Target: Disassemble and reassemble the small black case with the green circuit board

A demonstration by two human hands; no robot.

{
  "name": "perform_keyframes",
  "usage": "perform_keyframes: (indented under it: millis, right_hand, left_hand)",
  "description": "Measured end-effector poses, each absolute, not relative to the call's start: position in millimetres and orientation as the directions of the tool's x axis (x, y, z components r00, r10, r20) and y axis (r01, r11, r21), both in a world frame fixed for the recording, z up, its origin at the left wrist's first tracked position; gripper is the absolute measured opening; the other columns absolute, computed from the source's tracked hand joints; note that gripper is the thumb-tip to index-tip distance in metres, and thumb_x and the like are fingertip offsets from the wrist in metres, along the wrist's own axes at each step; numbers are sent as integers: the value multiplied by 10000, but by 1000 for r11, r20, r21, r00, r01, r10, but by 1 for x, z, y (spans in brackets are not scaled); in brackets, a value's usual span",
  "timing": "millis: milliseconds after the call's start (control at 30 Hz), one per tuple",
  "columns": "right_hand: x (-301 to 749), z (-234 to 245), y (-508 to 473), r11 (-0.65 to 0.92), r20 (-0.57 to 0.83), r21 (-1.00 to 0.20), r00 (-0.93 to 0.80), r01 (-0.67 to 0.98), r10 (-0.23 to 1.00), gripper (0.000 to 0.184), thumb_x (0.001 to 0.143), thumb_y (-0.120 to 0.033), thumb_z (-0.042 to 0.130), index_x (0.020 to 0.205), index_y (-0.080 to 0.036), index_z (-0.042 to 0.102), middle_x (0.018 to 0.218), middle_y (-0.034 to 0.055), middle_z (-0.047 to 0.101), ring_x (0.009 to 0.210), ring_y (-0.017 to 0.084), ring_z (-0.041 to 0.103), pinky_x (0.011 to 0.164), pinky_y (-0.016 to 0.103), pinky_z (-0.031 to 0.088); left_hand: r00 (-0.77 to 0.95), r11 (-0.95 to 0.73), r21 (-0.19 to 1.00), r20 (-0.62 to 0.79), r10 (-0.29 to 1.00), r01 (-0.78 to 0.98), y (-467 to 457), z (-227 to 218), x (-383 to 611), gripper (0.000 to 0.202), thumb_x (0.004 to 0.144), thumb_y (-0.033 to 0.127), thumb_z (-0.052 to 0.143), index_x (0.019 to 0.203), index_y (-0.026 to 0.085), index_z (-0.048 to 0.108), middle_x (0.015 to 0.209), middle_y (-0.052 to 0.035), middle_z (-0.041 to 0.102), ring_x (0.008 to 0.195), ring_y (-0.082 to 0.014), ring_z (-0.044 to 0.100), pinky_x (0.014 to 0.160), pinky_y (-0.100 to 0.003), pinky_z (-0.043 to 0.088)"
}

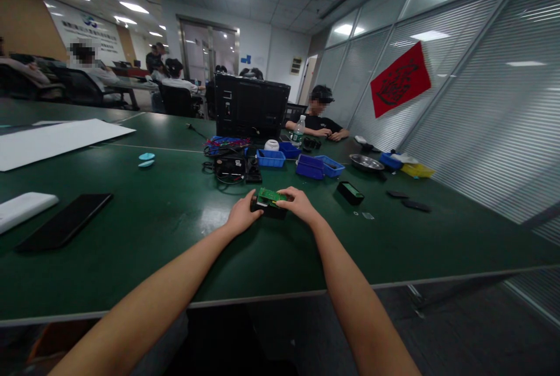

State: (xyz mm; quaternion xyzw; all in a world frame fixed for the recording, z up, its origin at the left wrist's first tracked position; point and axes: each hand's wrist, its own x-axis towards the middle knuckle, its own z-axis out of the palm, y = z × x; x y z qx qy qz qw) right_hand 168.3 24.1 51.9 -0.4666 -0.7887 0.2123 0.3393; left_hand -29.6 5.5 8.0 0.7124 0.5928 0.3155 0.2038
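Note:
A green circuit board (269, 195) sits tilted at the top of a small black box-shaped casing (275, 212) on the green table. My left hand (243, 213) grips the left end of the casing, thumb along its near side. On the other side, my right hand (298, 203) pinches the board's right end with thumb and fingertips. Whether the board lies fully inside the casing cannot be made out. To the right stands another black casing (350, 193) with a green board visible in it.
Blue bins (270, 158), a black power unit with cables (230, 167) and a monitor (251, 106) stand beyond my hands. A metal bowl (366, 162) is at the right. Flat black pieces (415, 205) lie near it. A black panel (65, 221) lies left. A person (321, 116) sits across the table.

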Motion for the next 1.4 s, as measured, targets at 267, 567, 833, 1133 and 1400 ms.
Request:
perform_keyframes:
  millis: [267,567,833,1133,1400]
  right_hand:
    - [166,42,28,511,314,-590,-405,626,859,341,630,-306,696,952,-200,651,902,37,545,864,161,503,796,305,391]
    - [175,45,31,436,331,-679,-284,591,900,312,684,-344,631,950,-182,648,867,34,586,776,138,529,729,279,418]
    - [170,38,29,429,184,-647,-417,630,890,578,607,-380,699,1122,-160,554,1034,89,565,909,180,539,799,303,411]
    - [180,33,38,102,138,-366,-55,925,989,480,653,-521,605,990,-179,593,974,101,596,866,221,561,692,285,414]
    - [202,37,48,-235,39,-366,267,900,963,522,817,-538,338,1011,-120,584,1023,170,584,953,253,548,746,324,404]
  left_hand:
    - [105,-232,642,230,967,730,8,5,-31,717,679,306,613,1317,183,309,1146,-75,570,1017,-209,535,860,-292,395]
    - [93,-239,704,240,966,669,4,10,-30,717,670,278,627,1314,236,315,1211,-35,536,1069,-193,511,933,-310,368]
    - [99,-273,689,282,954,671,6,6,-31,688,674,273,615,1302,218,337,1193,-47,543,1076,-195,507,926,-308,381]
    - [90,-265,706,276,957,657,8,3,-33,633,708,285,575,1290,195,342,1158,-57,556,979,-169,554,877,-292,416]
    - [100,-259,709,258,961,656,8,2,-32,615,716,282,567,1285,191,353,1151,-56,561,975,-174,551,865,-298,418]
